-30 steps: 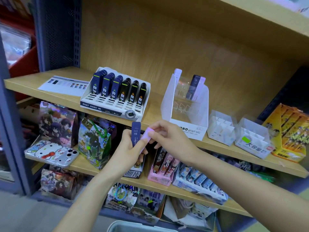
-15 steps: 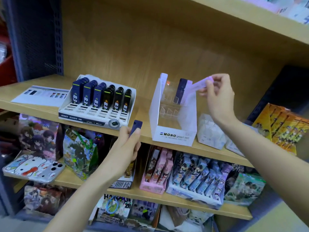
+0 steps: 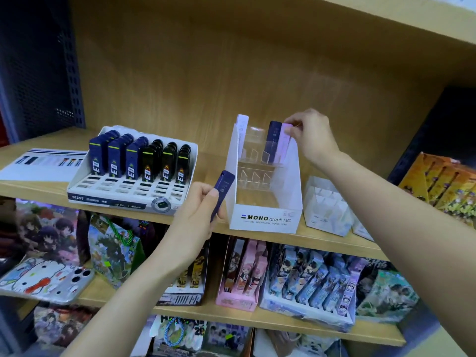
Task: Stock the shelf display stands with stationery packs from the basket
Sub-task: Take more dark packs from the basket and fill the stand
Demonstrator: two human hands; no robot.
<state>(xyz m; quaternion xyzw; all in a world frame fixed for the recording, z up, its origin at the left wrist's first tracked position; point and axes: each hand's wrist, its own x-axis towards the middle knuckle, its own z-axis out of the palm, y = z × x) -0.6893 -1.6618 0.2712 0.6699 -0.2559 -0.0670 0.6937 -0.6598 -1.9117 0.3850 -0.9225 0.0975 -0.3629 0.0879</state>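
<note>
Head | right hand (image 3: 313, 136) fingers pinch lilac pack (image 3: 283, 144) in white stand (image 3: 265, 217) | left hand (image 3: 198, 215) fingers grip navy pack (image 3: 223, 189)

You read "MONO graph MG" above "MECHANICAL PENCIL LEAD" on the front of the white display stand (image 3: 265, 219). Left of that stand, the tray (image 3: 103, 200) shows "HB" on its front, and its cases (image 3: 148, 163) bear "E0".

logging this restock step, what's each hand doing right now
Left hand: holds a dark blue lead pack.
Right hand: pinches the top of a lilac pack standing in the white stand.
</note>
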